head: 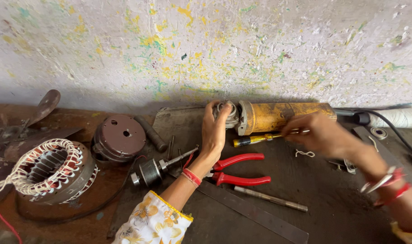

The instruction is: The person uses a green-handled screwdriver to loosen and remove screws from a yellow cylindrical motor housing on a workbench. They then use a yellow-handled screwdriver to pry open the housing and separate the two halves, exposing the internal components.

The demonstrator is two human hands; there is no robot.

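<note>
2 Hands Working on a Yellow Grinder at the Bench

2 hands are meeting at a yellow angle grinder (285, 116) that is lying on its side along the back of the dark workbench (314, 203), at 12 o'clock from the person, close against the paint-spattered wall (206, 45). The left hand (216, 129) is clenching around the grinder's grey metal head (231, 115), fingers wrapping over its top. The right hand (321, 134), blurred, is grasping a screwdriver (260, 138) with a yellow and black handle, which is lying across the front of the grinder's body and pointing toward 9 o'clock.

Red-handled pliers (240, 169) are resting just below the left wrist, at about 6 o'clock from the grinder head. A thin steel rod (271, 199) and a flat metal strip (255, 212) are lying nearer the person. At 9 o'clock, a rotor shaft (158, 167) is sitting beside a brown end cover (122, 135), and farther left a wound motor stator (52, 167) is showing white lacing over copper coils. A black cable (391, 129) is running off the grinder's tail toward 3 o'clock, past a white roll (400, 117). The left forearm is crossing over the bench between the pliers and the rotor shaft.
</note>
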